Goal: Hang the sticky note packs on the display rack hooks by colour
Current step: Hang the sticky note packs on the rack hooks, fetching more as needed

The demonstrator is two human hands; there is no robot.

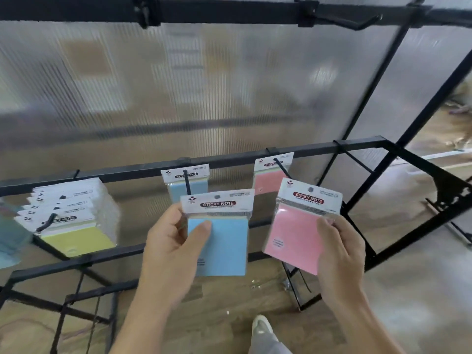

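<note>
- Our left hand grips a blue pack: the thumb lies on its front and the other fingers are behind it. The pack is in the air, just in front of the middle hook and a little below it.
- Our right hand pinches a pink pack at its right edge. This pack is tilted and hovers near the tip of the right hook.
- The hanging hole in each header is small, and both our hands are busy, so no hand is free to steady a hook. If a hole misses the tip, we think the thin header can bend.
- The pink pack is held at one edge only; it may turn between the fingers or drop.
- The two hooks are near each other, so a pack could go on the wrong colour.
- There is no box here; the hooks are the holders. The middle hook carries a hung blue pack and the right hook a hung pink pack.
- The left hook carries a thick row of yellow packs and looks nearly full.
- The top hook carries nothing.
</note>
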